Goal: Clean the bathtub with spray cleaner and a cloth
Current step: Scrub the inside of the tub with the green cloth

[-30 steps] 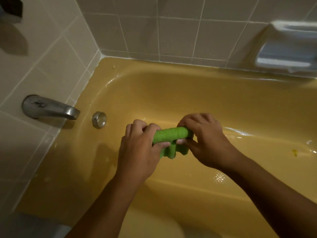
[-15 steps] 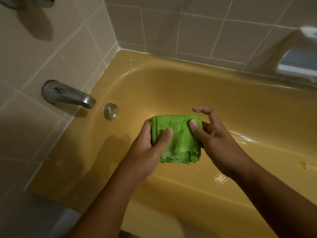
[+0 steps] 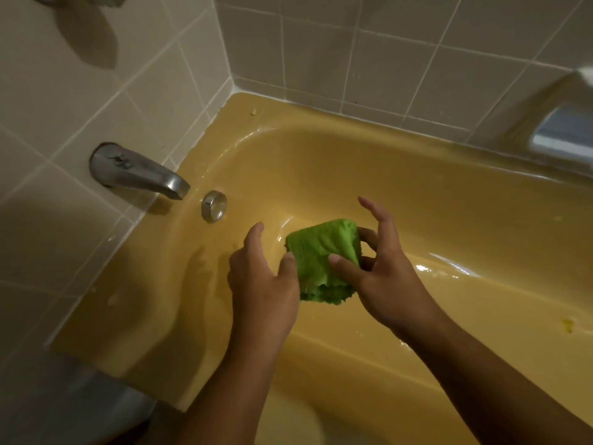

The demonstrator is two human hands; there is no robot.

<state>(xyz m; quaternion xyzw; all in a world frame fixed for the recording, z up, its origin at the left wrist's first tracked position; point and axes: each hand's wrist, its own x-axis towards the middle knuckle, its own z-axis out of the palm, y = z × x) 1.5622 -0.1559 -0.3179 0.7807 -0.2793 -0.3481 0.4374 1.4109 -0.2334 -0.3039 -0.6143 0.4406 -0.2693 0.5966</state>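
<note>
A person leans over a mustard-yellow glossy bathtub (image 3: 353, 130), seen from a head-worn camera looking down at both bare forearms. The two hands meet above the basin, nearer the tub's left end than its right.

The right hand (image 3: 391, 284) holds a folded bright green terry cloth (image 3: 324, 252). Its thumb lies across the front of the cloth and its curled middle fingers press from behind, while the index finger stands raised and free above it. The cloth is held in the air, clear of the tub surface, with its ragged layered edges hanging at the bottom.

The left hand (image 3: 263, 290) is spread loosely, fingers nearly straight and pointing away from the viewer. Only its thumb touches the cloth's lower left edge, and it grips nothing.

At the tub's left end, a brushed-metal spout (image 3: 138, 171) juts from the beige tiled wall (image 3: 96, 91). Just to the right of the spout, a round chrome overflow cover (image 3: 214, 206) sits on the tub's end wall. The tub's inner surfaces shine wet, with bright streaks along the far side. A small yellow speck (image 3: 568, 326) lies on the tub surface near the right edge. A blurred recessed soap dish (image 3: 564, 136) is set in the tiles above the tub's far rim at the right.
</note>
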